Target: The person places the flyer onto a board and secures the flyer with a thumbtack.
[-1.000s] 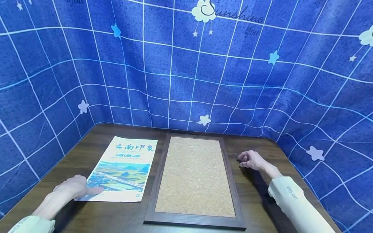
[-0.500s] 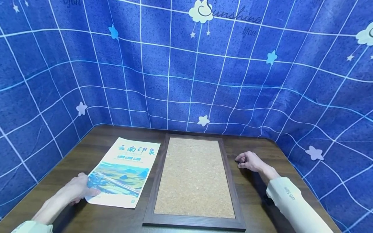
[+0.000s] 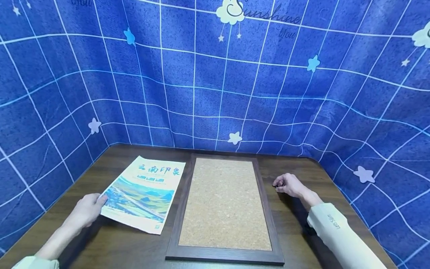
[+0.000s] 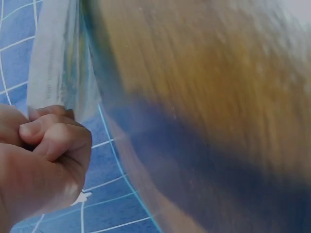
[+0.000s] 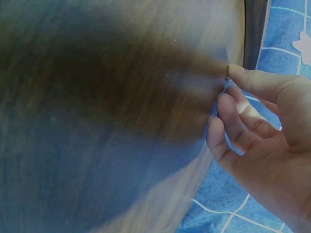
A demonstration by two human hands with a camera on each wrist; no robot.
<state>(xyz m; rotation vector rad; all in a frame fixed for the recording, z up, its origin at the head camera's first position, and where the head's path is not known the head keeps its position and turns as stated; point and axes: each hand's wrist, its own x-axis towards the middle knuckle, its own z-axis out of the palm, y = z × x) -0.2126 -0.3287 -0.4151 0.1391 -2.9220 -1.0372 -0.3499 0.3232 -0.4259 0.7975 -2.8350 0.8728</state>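
Note:
My left hand (image 3: 86, 210) pinches the lower left edge of a printed poster (image 3: 144, 192), a white sheet with blue lettering and a landscape picture. The thumb lies on the printed face and the fingers are curled beneath. In the left wrist view, the poster (image 4: 58, 58) rises bent from the curled fingers, tilted off the tabletop. To the right of the poster lies a dark framed cork board (image 3: 225, 201), flat on the table. Beyond its right side my right hand (image 3: 290, 185) rests with loosely bent fingers, fingertips (image 5: 216, 127) at the wood; nothing shows between them.
The dark wooden table (image 3: 134, 250) carries the poster and the board. Blue curtain (image 3: 215, 93) with white grid lines and stars encloses the table's back and both sides.
My left hand has gone from lying on the poster to gripping its edge. The poster's lower edge has lifted and its sheet has turned slightly. The right hand has barely moved.

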